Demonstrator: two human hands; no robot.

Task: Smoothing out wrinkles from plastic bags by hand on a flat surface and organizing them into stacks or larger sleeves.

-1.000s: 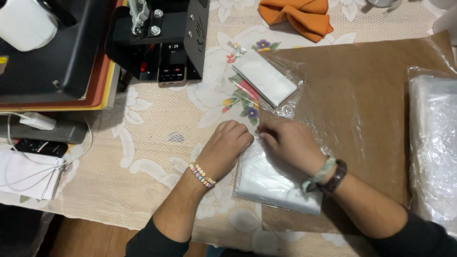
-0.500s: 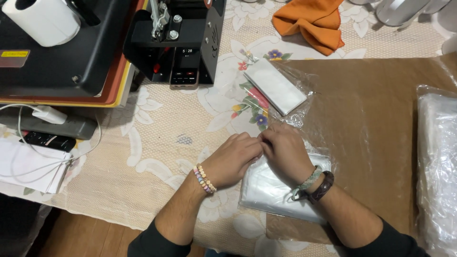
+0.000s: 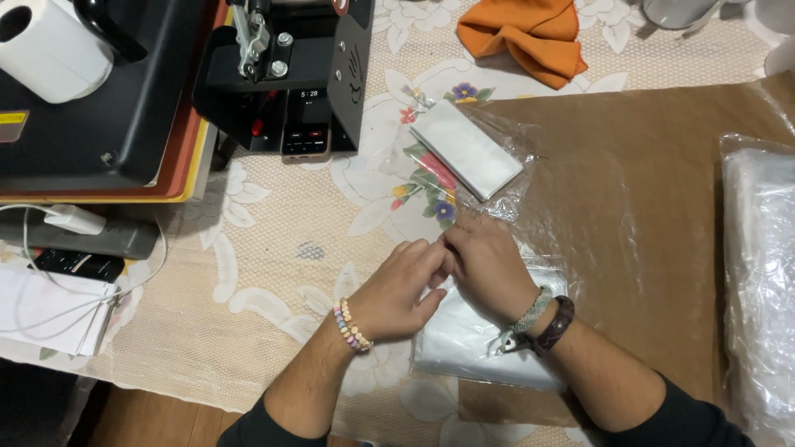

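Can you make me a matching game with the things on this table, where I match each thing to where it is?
Things:
1. orange cloth
2. black press machine
3. flat white packet in a clear bag
4. clear bag with white fabric

Places:
A. under the left hand and right hand
B. top middle of the table, on the lace cover
C. top left, by the white roll
D. on the edge of the brown paper, just above the hands

Pairs: 1-B, 2-C, 3-D, 4-A

Two hands: left hand [image 3: 396, 291], right hand [image 3: 489, 266]. Two white packets: [image 3: 465, 147], [image 3: 480, 348]. One orange cloth [image 3: 523, 33], one heat press [image 3: 166, 83], one bag stack [image 3: 760, 273].
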